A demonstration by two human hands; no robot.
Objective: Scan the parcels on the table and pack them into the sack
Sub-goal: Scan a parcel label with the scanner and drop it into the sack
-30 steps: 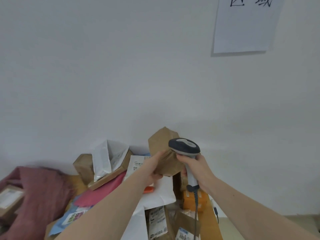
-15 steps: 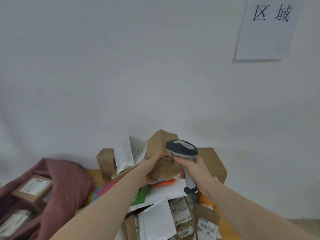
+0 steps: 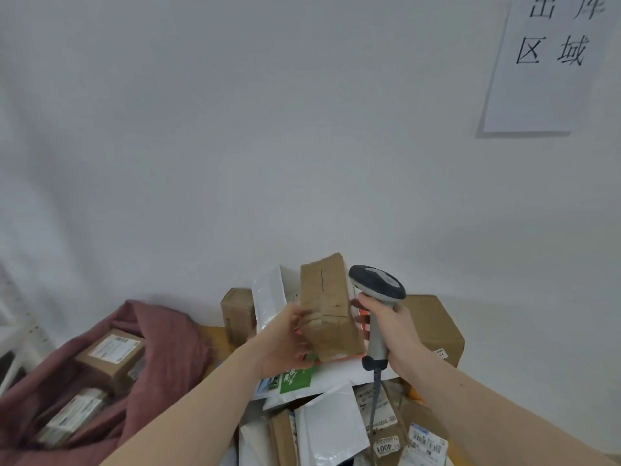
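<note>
- Left hand [image 3: 285, 341] grips a brown box [image 3: 327, 307], held up over the table pile
- right hand [image 3: 391, 327] is wrapped round the scanner [image 3: 376, 290], right beside the box
- mailers [image 3: 331, 425] heaped underneath
- sack [image 3: 161, 344] off left, with labelled boxes [image 3: 109, 354] inside
- sign [image 3: 551, 62] on the far wall

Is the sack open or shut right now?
Open. The sack gapes at its mouth, and two labelled boxes show inside it.

Creased matt cardboard box [image 3: 327, 311], seemingly woven cloth sack [image 3: 161, 334]
</note>
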